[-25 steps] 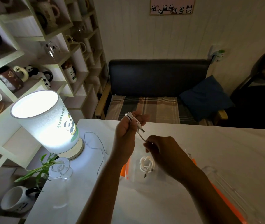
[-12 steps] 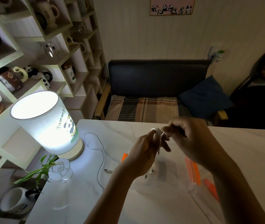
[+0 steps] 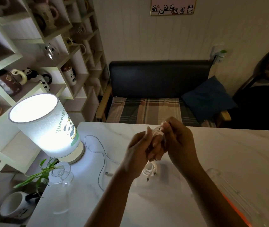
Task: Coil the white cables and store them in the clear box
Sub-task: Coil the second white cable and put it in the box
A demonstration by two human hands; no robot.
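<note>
Both hands are raised over the desk (image 3: 229,153): the left hand (image 3: 140,149) grips a small white cable coil (image 3: 156,132) to keep its loops together, while the right hand (image 3: 178,141) pinches it, probably tucking the end. Another coiled cable (image 3: 150,170) lies below inside the clear box (image 3: 168,171), and a lit lamp (image 3: 45,126) glows beside cluttered shelves.

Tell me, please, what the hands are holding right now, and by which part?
Both hands, left and right, grip one coiled white cable between them, fingers pinching around its bundled loops.
</note>
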